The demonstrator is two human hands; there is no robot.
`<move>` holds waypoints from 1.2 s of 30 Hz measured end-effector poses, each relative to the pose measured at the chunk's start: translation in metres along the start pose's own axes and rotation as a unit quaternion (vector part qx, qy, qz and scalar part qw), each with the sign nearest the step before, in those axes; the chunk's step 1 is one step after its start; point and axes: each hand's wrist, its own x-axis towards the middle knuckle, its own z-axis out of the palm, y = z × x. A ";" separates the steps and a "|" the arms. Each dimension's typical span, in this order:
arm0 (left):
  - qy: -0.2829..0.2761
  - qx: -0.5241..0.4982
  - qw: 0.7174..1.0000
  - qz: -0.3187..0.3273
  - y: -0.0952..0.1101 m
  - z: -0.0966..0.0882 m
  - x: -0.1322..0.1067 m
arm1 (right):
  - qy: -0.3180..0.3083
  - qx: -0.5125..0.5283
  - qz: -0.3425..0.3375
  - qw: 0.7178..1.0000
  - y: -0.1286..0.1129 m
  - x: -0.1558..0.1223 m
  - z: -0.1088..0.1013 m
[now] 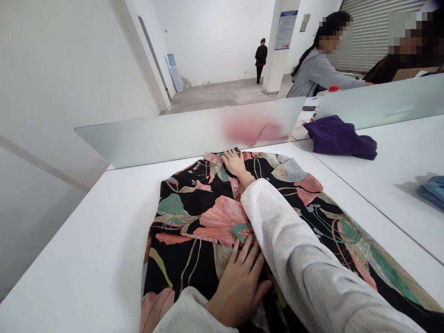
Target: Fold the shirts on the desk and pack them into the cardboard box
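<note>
A black shirt (222,212) with large pink, green and beige flower prints lies spread on the white table. Its collar end points at the frosted divider, and one sleeve runs down to the lower right. My right hand (235,164) rests near the collar with its fingers spread, the arm reaching across the cloth. Lower down, my left hand (241,282) lies flat on the shirt front, fingers apart. Neither hand grips the fabric. The shirt's lower part is hidden behind my sleeves and the frame edge.
A frosted divider (173,136) stands along the table's far edge, with a blurred pink shape behind it. On the right lie a folded purple cloth (340,136) and a blue denim piece (433,192). Two people sit beyond the divider; another person (261,60) stands far back.
</note>
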 end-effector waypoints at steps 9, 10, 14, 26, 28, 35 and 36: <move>0.000 -0.016 1.000 -0.003 0.001 -0.001 0.001 | -0.113 -0.002 0.034 0.993 0.006 0.004 0.014; 0.000 -0.021 1.000 -0.003 0.001 -0.001 0.001 | -0.107 -0.001 0.034 0.994 0.006 0.004 0.014; 0.011 -0.037 0.999 0.003 0.001 -0.004 0.001 | -0.005 0.018 -0.002 1.000 0.000 -0.001 0.007; 0.010 0.024 1.000 0.018 -0.010 0.001 0.004 | 0.053 0.272 -0.035 0.960 0.051 -0.062 -0.157; 0.002 0.028 1.000 0.010 -0.009 0.000 0.005 | 0.041 0.289 -0.066 0.954 0.064 -0.107 -0.202; 0.002 -0.050 0.999 -0.015 -0.007 -0.016 0.008 | 0.012 0.215 0.049 0.975 0.118 -0.312 -0.293; 0.023 -0.066 0.997 -0.029 -0.005 -0.024 0.006 | 0.008 0.199 0.076 0.977 0.131 -0.340 -0.292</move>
